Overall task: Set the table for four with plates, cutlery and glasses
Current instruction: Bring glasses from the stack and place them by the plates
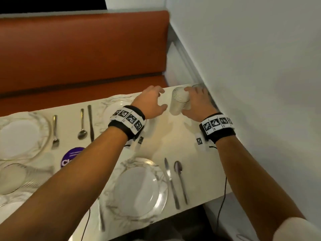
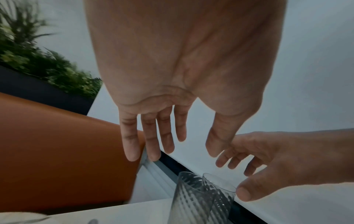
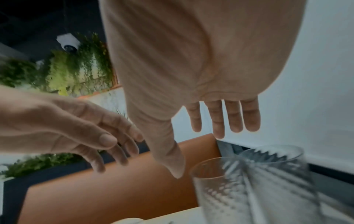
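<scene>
Two clear ribbed glasses stand side by side at the far right corner of the white table (image 1: 173, 140): the nearer glass (image 1: 179, 101) (image 2: 191, 201) (image 3: 220, 189) and the farther glass (image 1: 198, 86) (image 3: 277, 153) against the wall. My right hand (image 1: 194, 96) (image 3: 199, 151) hovers over them with straight fingers, its thumb by the nearer glass's rim. My left hand (image 1: 162, 99) (image 2: 182, 151) is spread open just left of the nearer glass and holds nothing. A marbled plate (image 1: 163, 188) lies near me with a knife (image 1: 171, 181) and spoon (image 1: 180, 180) on its right.
A far plate (image 1: 114, 106) is partly hidden by my left wrist; a knife (image 1: 90, 122), spoon (image 1: 82, 126) and fork (image 1: 55, 133) lie left of it. Another plate (image 1: 43, 136) and a glass (image 1: 13, 178) sit at the left. An orange bench (image 1: 83, 49) runs behind; a wall (image 1: 251, 66) bounds the right.
</scene>
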`<state>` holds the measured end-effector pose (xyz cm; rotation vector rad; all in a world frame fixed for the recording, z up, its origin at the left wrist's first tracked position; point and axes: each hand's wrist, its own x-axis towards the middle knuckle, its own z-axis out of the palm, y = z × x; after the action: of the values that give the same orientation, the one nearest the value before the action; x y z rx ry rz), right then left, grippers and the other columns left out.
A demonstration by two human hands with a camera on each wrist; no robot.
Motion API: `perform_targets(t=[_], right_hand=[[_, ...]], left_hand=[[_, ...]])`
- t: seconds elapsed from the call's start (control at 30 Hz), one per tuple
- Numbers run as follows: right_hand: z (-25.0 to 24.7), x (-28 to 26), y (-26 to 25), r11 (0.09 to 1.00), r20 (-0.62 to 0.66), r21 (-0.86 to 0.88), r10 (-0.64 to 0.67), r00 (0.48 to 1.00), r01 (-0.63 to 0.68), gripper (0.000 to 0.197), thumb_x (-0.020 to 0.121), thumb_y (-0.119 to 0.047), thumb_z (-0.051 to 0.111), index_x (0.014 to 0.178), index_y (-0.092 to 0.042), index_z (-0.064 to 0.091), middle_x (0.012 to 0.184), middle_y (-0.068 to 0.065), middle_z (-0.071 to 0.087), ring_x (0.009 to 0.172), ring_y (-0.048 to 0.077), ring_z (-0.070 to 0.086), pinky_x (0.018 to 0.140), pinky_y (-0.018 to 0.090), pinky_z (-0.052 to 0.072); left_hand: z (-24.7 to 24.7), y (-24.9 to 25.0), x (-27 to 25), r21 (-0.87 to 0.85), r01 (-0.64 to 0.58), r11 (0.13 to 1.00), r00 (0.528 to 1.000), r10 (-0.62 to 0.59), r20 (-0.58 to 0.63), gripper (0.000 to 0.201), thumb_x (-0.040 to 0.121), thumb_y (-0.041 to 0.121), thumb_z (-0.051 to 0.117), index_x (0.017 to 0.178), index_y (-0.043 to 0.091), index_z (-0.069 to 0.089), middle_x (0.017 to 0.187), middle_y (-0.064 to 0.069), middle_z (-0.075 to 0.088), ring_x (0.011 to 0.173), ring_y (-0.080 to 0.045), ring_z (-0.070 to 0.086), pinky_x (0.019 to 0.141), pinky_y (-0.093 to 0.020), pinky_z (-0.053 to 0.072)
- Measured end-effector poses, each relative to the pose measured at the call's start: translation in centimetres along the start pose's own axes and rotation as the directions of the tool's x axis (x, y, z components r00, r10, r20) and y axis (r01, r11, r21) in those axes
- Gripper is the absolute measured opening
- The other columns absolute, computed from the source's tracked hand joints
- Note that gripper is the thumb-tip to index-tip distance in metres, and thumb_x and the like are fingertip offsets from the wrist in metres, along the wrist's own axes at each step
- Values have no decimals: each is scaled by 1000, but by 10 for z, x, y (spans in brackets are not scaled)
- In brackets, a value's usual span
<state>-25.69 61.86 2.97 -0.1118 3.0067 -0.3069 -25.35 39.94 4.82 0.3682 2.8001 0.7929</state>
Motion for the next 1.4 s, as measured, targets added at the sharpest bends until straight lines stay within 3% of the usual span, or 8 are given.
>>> perform_targets(t=[0.17,0.33,0.4,0.53,0.83,1.13,1.4], right_hand=[[-5,46,56,996,15,-78,-34,999,35,102,68,-33,84,153,-20,29,156,12,31,141,37,27,111,54,34],[6,72,77,993,163,-112,-28,986,47,117,68,-39,88,159,-26,15,164,10,18,149,37,18,115,57,29],[10,74,77,996,177,-81,-27,984,42,112,71,-34,86,159,-24,17,163,10,22,147,37,22,115,56,31],[14,69,72,1000,135,-17,-6,991,8,89,79,-22,79,153,-15,30,152,13,36,137,38,37,109,53,38],[15,1,9,976,48,214,-50,998,38,86,79,-27,78,151,-14,33,145,12,40,132,35,34,110,50,38],[55,-66,-74,947,130,308,-134,983,88,90,78,-25,80,153,-17,32,145,11,39,131,32,32,109,46,38],[86,-99,-114,953,167,295,-118,979,65,92,75,-24,81,152,-22,32,142,9,39,129,31,34,106,49,42]], left_hand=[[37,38,74,189,-20,982,995,1,102,93,76,51,82,152,19,39,153,-10,44,139,-34,42,112,-51,40],[74,47,108,331,-14,944,976,-59,210,125,73,56,85,164,17,9,173,-7,8,158,-36,7,123,-59,26],[84,44,112,318,3,948,972,-77,220,122,77,51,85,164,16,6,173,-7,6,158,-36,8,122,-58,28],[87,41,106,189,15,982,987,-45,154,104,86,31,80,163,10,13,169,-12,22,148,-38,33,116,-51,39],[45,-16,5,-69,174,982,977,-181,-114,97,79,40,85,156,14,34,152,-6,40,139,-29,42,114,-48,43],[21,-101,-117,-154,290,945,937,-313,-157,91,76,37,87,151,16,41,145,-8,44,132,-31,46,110,-52,46],[21,-140,-178,-136,334,933,920,-354,-171,91,75,31,89,151,11,43,144,-12,47,134,-33,44,113,-47,38]])
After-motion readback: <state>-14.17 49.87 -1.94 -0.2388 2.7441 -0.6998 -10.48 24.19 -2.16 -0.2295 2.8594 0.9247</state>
